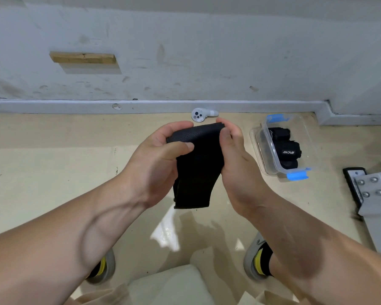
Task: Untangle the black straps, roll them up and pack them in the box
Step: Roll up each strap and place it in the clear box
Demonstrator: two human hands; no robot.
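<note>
A wide black strap (198,164) hangs in the air above the beige floor, folded over at its top. My left hand (161,159) grips its upper left part, thumb across the front. My right hand (233,150) pinches the top right corner, fingers curled over the fold. The strap's lower end dangles free between my wrists. To the right on the floor stands a clear plastic box (306,148) with blue clips. Rolled black straps (284,148) lie inside it, one with a white logo.
A white handheld controller (199,115) lies by the skirting board behind my hands. A grey metal bracket with bolts (374,199) sits at the right edge. My two feet in grey shoes (256,260) stand below. A wall closes the far side.
</note>
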